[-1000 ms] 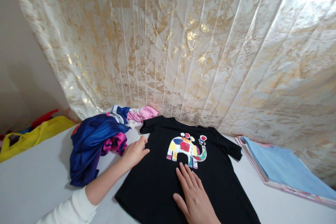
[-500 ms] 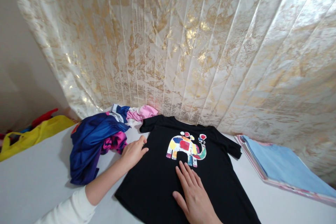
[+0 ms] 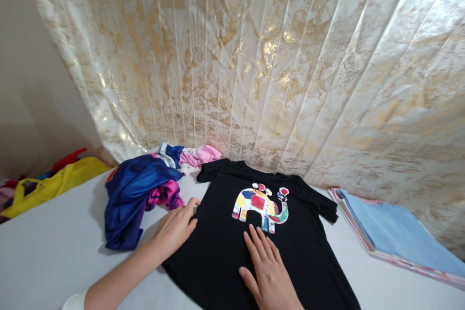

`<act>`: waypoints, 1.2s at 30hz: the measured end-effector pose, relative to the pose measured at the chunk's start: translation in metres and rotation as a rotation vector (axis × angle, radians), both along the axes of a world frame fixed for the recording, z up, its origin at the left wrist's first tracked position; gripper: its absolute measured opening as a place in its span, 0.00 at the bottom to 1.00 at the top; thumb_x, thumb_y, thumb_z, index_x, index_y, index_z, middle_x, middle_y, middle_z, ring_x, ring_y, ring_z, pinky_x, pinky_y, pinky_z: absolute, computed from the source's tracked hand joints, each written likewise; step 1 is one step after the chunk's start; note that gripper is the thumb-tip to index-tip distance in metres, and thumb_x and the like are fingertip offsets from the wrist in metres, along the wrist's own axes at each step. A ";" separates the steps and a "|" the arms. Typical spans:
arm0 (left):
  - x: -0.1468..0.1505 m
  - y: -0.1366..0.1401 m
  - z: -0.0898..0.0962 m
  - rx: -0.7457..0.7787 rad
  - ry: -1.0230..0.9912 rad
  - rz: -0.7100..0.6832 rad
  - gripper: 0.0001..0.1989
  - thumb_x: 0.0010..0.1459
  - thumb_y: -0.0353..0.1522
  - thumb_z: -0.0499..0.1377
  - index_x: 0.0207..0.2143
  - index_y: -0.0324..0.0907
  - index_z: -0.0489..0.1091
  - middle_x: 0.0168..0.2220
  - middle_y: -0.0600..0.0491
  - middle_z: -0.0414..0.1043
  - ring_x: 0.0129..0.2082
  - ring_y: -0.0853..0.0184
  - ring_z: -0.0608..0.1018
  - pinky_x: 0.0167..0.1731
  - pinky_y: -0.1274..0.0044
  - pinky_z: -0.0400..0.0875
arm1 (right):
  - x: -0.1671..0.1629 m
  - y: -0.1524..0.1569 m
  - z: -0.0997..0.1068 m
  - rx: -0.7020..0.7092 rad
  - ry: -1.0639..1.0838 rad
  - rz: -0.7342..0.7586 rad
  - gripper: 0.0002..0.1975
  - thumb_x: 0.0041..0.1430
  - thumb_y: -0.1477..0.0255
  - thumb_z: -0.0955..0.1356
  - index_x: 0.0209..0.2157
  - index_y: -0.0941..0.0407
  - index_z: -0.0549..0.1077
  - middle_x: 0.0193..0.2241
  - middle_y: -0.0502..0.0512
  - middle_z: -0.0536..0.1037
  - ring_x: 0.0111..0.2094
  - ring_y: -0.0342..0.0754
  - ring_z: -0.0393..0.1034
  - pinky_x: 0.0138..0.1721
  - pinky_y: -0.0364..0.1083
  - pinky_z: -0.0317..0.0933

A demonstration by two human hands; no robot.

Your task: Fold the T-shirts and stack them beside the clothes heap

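Note:
A black T-shirt (image 3: 225, 256) lies spread out, front side up, its collar toward the curtain. On its chest is a colourful elephant print (image 3: 257, 206). My right hand (image 3: 271, 269) rests flat on the shirt just below the print, fingers stretched out. At the shirt's left edge is my left hand (image 3: 176, 227), its thumb and forefinger apart and nothing visible between them. Its other fingers are partly hidden. Whether this hand presses on the cloth I cannot tell. The bottom hem's middle runs out of the picture.
Left of the shirt, a crumpled heap of blue clothes (image 3: 127, 198) and pink clothes (image 3: 205, 154) lies on the white table (image 3: 54, 252). A folded stack with a light blue garment (image 3: 392, 227) on top lies at right. Behind hangs a gold-patterned curtain (image 3: 236, 58). A yellow bag (image 3: 61, 181) stands far left.
My left hand has moved down along the shirt's left edge, toward me and slightly left. My right hand stays in place on the shirt. The view has shifted a little.

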State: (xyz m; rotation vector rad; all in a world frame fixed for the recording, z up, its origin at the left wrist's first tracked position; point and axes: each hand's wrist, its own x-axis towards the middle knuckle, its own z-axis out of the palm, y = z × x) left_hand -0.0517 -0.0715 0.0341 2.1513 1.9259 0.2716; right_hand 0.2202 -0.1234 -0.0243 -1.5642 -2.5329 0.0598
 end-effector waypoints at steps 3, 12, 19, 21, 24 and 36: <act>0.003 -0.006 -0.003 0.185 0.037 -0.038 0.24 0.54 0.19 0.50 0.53 0.43 0.62 0.50 0.46 0.68 0.51 0.59 0.71 0.51 0.70 0.65 | -0.003 -0.002 -0.007 0.039 0.023 -0.008 0.31 0.64 0.58 0.60 0.66 0.52 0.51 0.66 0.53 0.47 0.66 0.58 0.45 0.62 0.58 0.53; 0.002 -0.033 -0.047 0.214 -0.092 -0.421 0.29 0.61 0.28 0.52 0.64 0.48 0.54 0.66 0.52 0.52 0.63 0.59 0.61 0.61 0.65 0.59 | -0.005 0.024 0.063 -0.131 0.154 0.107 0.24 0.63 0.70 0.61 0.61 0.51 0.62 0.60 0.53 0.66 0.60 0.53 0.61 0.57 0.53 0.60; -0.016 -0.039 -0.035 0.165 -0.111 -0.489 0.30 0.63 0.27 0.50 0.66 0.54 0.50 0.67 0.56 0.48 0.64 0.59 0.59 0.61 0.65 0.58 | -0.096 0.130 0.096 -0.039 0.109 0.314 0.22 0.60 0.81 0.60 0.52 0.51 0.70 0.50 0.49 0.75 0.48 0.44 0.72 0.48 0.40 0.63; -0.017 -0.039 -0.035 0.150 -0.113 -0.514 0.34 0.62 0.28 0.52 0.67 0.57 0.45 0.67 0.57 0.45 0.64 0.58 0.58 0.61 0.64 0.58 | -0.115 0.154 0.086 -0.034 0.067 0.338 0.20 0.59 0.81 0.61 0.49 0.51 0.72 0.49 0.49 0.75 0.46 0.44 0.73 0.45 0.40 0.63; -0.017 -0.039 -0.039 0.143 -0.105 -0.532 0.41 0.60 0.30 0.56 0.67 0.61 0.35 0.68 0.59 0.42 0.64 0.58 0.58 0.61 0.64 0.57 | -0.126 0.178 0.072 -0.017 0.014 0.352 0.14 0.60 0.79 0.63 0.43 0.53 0.74 0.45 0.51 0.76 0.41 0.45 0.74 0.40 0.40 0.64; -0.020 -0.046 -0.040 0.368 0.312 -0.473 0.40 0.59 0.38 0.59 0.68 0.48 0.41 0.66 0.45 0.49 0.63 0.52 0.60 0.57 0.66 0.59 | -0.123 0.198 0.022 0.131 0.175 0.137 0.07 0.62 0.77 0.63 0.40 0.56 0.71 0.40 0.55 0.73 0.40 0.48 0.69 0.43 0.45 0.61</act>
